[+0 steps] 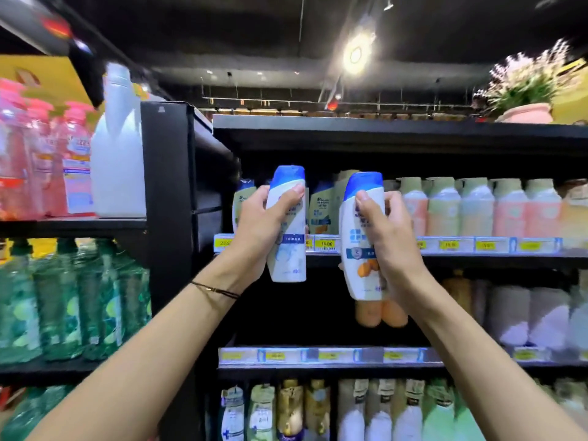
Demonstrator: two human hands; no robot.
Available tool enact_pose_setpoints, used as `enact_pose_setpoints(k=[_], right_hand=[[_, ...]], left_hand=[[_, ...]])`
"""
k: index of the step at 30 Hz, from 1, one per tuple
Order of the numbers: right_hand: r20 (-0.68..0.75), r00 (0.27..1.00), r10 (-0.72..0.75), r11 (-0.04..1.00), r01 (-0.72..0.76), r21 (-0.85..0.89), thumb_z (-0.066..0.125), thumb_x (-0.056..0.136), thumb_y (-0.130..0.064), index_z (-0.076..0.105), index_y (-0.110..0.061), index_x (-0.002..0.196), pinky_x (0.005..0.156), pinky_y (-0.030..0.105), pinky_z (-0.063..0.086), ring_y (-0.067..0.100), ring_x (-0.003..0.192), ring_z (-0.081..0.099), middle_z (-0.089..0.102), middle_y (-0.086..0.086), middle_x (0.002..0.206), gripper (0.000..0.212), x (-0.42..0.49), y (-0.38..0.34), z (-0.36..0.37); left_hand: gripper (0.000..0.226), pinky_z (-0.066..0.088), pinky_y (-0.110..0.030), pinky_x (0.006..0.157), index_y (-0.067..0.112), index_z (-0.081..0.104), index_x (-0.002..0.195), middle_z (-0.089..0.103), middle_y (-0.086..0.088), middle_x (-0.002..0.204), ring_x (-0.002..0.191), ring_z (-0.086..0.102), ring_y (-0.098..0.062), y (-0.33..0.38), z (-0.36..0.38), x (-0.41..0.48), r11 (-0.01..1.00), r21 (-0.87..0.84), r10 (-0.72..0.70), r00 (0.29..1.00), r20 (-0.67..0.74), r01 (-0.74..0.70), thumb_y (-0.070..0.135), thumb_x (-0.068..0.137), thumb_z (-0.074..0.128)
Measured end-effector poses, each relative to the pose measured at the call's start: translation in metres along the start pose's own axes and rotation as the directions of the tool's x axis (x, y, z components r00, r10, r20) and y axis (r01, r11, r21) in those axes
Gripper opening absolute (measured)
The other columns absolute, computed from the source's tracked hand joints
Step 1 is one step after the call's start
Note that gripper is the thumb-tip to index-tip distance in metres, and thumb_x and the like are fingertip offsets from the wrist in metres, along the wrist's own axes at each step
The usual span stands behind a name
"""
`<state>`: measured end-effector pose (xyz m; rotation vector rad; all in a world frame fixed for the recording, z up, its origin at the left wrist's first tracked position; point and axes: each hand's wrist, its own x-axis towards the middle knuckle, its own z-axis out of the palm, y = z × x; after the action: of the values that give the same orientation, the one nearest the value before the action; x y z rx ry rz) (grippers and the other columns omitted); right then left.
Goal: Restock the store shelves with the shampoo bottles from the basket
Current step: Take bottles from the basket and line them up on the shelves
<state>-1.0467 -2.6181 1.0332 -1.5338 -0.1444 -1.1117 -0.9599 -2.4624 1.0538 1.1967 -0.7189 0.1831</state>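
Both arms are raised in front of the top shelf (445, 249). My left hand (254, 230) grips a white shampoo bottle with a blue cap (288, 256), held upright. My right hand (393, 237) grips a second white, blue-capped bottle with an orange picture (356, 237), tilted slightly left. Both bottles hang in front of the shelf's left end, where similar bottles (323, 208) stand behind them. The basket is out of view.
Pastel bottles (477, 208) fill the top shelf to the right. Orange bottles (381, 313) and white packs sit one shelf below. A black upright (168, 192) divides off the left unit with pink, white and green bottles. A potted plant (528, 106) sits on top.
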Motion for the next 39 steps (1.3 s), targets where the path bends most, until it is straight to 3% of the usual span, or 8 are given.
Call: enact_pose_setpoints(k=[4,9,14,20,24,28,35,39], right_hand=[[0.053,0.998,-0.042,0.999,0.04,0.036,0.061,0.096,-0.05,0.049,-0.022,0.096,0.042,0.033,0.05,0.014,0.059,0.064,0.063,-0.012,0.073,0.03,0.045,0.017,-0.006],[0.142,0.983,-0.114,0.992,0.105,0.071,0.062,0.096,-0.049,0.049,-0.02,0.099,0.038,0.03,0.049,0.008,0.058,0.066,0.065,-0.011,0.076,0.031,0.089,0.033,-0.011],[0.15,0.972,-0.18,0.981,0.168,0.093,0.066,0.097,-0.04,0.053,-0.018,0.102,0.05,0.022,0.053,0.002,0.066,0.067,0.067,0.006,0.097,0.025,0.118,0.046,-0.007],[0.162,0.974,-0.161,0.976,0.133,0.172,0.068,0.098,-0.029,0.051,-0.014,0.12,0.044,0.036,0.056,0.009,0.071,0.071,0.065,0.014,0.108,0.031,0.138,0.055,-0.001],[0.158,0.96,-0.23,0.971,0.215,0.108,0.066,0.099,-0.021,0.047,-0.015,0.133,0.068,0.036,0.058,0.011,0.088,0.067,0.068,0.014,0.112,0.039,0.151,0.06,0.003],[0.221,0.937,-0.271,0.96,0.246,0.132,0.063,0.101,-0.016,0.039,-0.034,0.14,0.058,0.027,0.058,0.005,0.075,0.068,0.065,0.011,0.104,0.049,0.162,0.065,0.006],[0.151,0.931,-0.331,0.905,0.359,-0.226,0.071,0.091,-0.023,0.049,-0.023,0.124,0.081,0.051,0.058,0.017,0.087,0.066,0.061,-0.008,0.095,0.039,0.175,0.075,0.023],[0.137,0.915,-0.38,0.843,0.403,-0.356,0.072,0.087,-0.028,0.049,-0.021,0.117,0.085,0.043,0.053,0.025,0.095,0.061,0.063,0.0,0.1,0.038,0.177,0.077,0.033]], left_hand=[[0.028,0.056,-0.062,0.086,0.008,0.058,0.105,0.065,-0.019,0.095,0.083,0.062,-0.031,-0.007,0.015,0.049,0.999,0.049,0.016,1.0,-0.025,-0.015,0.031,0.094,0.071],[0.042,0.057,-0.038,0.066,-0.003,0.06,0.114,0.064,-0.011,0.092,0.079,0.062,-0.023,-0.015,0.024,0.098,0.992,0.105,0.078,0.994,-0.082,-0.069,0.032,0.094,0.071],[0.033,0.054,-0.064,0.075,0.007,0.062,0.107,0.066,-0.016,0.098,0.084,0.06,-0.029,-0.037,0.026,0.133,0.976,0.2,0.099,0.992,-0.076,-0.082,0.036,0.095,0.07],[0.044,0.054,-0.019,0.058,0.008,0.06,0.12,0.071,-0.007,0.115,0.079,0.067,-0.015,-0.079,0.02,0.164,0.949,0.315,0.07,0.992,-0.105,-0.033,0.042,0.094,0.07],[0.062,0.049,-0.015,0.065,0.006,0.051,0.135,0.066,-0.006,0.12,0.093,0.062,-0.009,-0.1,0.016,0.171,0.919,0.393,0.023,0.994,-0.103,0.02,0.046,0.091,0.073],[0.087,0.046,-0.042,0.109,0.0,0.037,0.15,0.062,-0.011,0.134,0.124,0.059,-0.022,-0.11,0.018,0.17,0.915,0.399,-0.034,0.997,-0.063,0.057,0.049,0.088,0.074],[0.046,0.056,-0.043,0.091,0.015,0.055,0.103,0.073,-0.011,0.095,0.087,0.072,-0.02,-0.118,0.02,0.173,0.868,0.494,-0.036,0.998,-0.046,0.054,0.056,0.089,0.07],[0.041,0.053,-0.041,0.093,0.022,0.048,0.093,0.065,-0.004,0.105,0.093,0.063,-0.013,-0.118,0.016,0.172,0.843,0.535,-0.034,0.999,-0.038,0.049,0.062,0.093,0.06]])
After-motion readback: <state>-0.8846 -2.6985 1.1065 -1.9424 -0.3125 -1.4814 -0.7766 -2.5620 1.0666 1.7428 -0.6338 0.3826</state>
